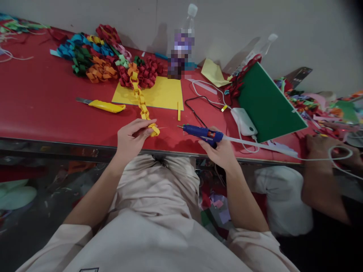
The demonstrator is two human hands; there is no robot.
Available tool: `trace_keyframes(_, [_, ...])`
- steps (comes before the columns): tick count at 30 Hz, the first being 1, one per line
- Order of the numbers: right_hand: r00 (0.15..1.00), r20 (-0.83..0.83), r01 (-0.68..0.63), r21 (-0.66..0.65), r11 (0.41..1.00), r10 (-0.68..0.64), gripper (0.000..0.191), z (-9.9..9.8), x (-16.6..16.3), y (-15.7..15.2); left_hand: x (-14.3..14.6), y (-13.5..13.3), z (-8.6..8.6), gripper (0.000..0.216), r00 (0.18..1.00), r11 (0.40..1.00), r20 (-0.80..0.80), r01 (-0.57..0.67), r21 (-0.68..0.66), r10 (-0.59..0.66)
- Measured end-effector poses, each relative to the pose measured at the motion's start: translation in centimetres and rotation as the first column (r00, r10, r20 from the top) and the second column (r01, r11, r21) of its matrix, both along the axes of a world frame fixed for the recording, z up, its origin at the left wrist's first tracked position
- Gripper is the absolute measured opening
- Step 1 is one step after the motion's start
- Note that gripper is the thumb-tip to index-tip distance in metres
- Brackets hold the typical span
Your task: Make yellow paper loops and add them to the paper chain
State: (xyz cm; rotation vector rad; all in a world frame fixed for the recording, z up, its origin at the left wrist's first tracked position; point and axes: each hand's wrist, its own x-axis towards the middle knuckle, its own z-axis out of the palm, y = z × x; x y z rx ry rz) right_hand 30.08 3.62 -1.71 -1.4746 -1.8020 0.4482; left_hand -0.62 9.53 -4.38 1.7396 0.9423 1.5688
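My left hand (133, 135) pinches the near end link of a yellow paper chain (141, 101). The chain runs back over a yellow paper sheet (167, 92) to a pile of colourful paper chains (102, 56). In my right hand (219, 151) is a blue glue gun (200, 132), its nozzle pointing left toward the yellow link but apart from it. A long pale glue stick (255, 143) sticks out of its back. One thin strand stretches from the link toward the nozzle. A loose yellow paper strip (179, 111) lies at the sheet's front edge.
A yellow utility knife (106, 106) lies on the red table (42, 98) at left. Behind stands a bottle (183, 45). At right are a white power bank (244, 121) with cables, a leaning green board (268, 105), paper scraps and another person's arm (320, 181).
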Motion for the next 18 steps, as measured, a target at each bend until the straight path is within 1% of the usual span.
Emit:
trace_keyframes(3, [0.999,0.039,0.012,-0.049,0.999,-0.01,0.032,-0.6,1.9,1.1,0.0,-0.1,0.1,0.026,1.0,1.0,-0.01,0.0,0.005,0.0])
trace_keyframes(7, [0.986,0.165,0.0,-0.035,0.999,0.006,0.03,-1.1,3.3,2.3,0.1,-0.2,0.4,0.028,0.999,1.0,-0.051,-0.006,-0.019,0.005])
trace_keyframes(9, [0.98,0.199,0.004,-0.02,1.0,0.0,0.033,-1.3,3.7,2.1,0.1,-0.2,0.5,0.029,0.998,1.0,-0.066,-0.013,-0.022,0.011])
trace_keyframes(10, [0.978,0.207,0.023,-0.001,1.0,-0.022,0.037,-1.5,3.8,1.7,0.0,-0.3,0.6,0.029,0.997,1.0,-0.069,-0.018,-0.023,0.016])
trace_keyframes(11, [0.974,0.211,0.068,0.051,0.996,-0.077,0.039,-1.7,3.8,1.0,0.0,-0.3,0.6,0.029,0.997,0.999,-0.071,-0.023,-0.025,0.021])
trace_keyframes(12, [0.964,0.206,0.14,0.146,0.979,-0.169,0.038,-1.9,3.8,0.2,0.0,-0.3,0.6,0.028,0.997,0.999,-0.071,-0.029,-0.026,0.027])
trace_keyframes(13, [0.941,0.178,0.233,0.275,0.933,-0.288,0.032,-2.2,3.5,-0.8,0.0,-0.3,0.5,0.027,0.997,0.999,-0.073,-0.031,-0.024,0.03])
trace_keyframes(14, [0.9,0.115,0.333,0.443,0.832,-0.421,0.023,-2.4,3.0,-1.9,-0.1,-0.2,0.5,0.027,0.997,0.999,-0.073,-0.032,-0.019,0.03])
trace_keyframes(15, [0.855,0.03,0.397,0.604,0.691,-0.517,0.019,-2.7,2.1,-2.9,-0.1,-0.2,0.4,0.026,0.997,1.0,-0.07,-0.028,-0.01,0.027])
trace_keyframes(16, [0.831,-0.067,0.42,0.727,0.543,-0.553,0.021,-2.8,1.0,-3.8,-0.1,-0.2,0.3,0.026,0.998,1.0,-0.065,-0.022,0.0,0.022])
trace_keyframes(17, [0.862,-0.104,0.365,0.806,0.466,-0.496,0.02,-2.9,-0.4,-4.4,-0.1,-0.1,0.3,0.025,0.998,1.0,-0.06,-0.016,0.012,0.016])
trace_keyframes(18, [0.914,-0.055,0.26,0.839,0.478,-0.401,0.015,-2.7,-2.1,-4.7,-0.1,0.0,0.2,0.025,0.999,1.0,-0.053,-0.012,0.025,0.013])
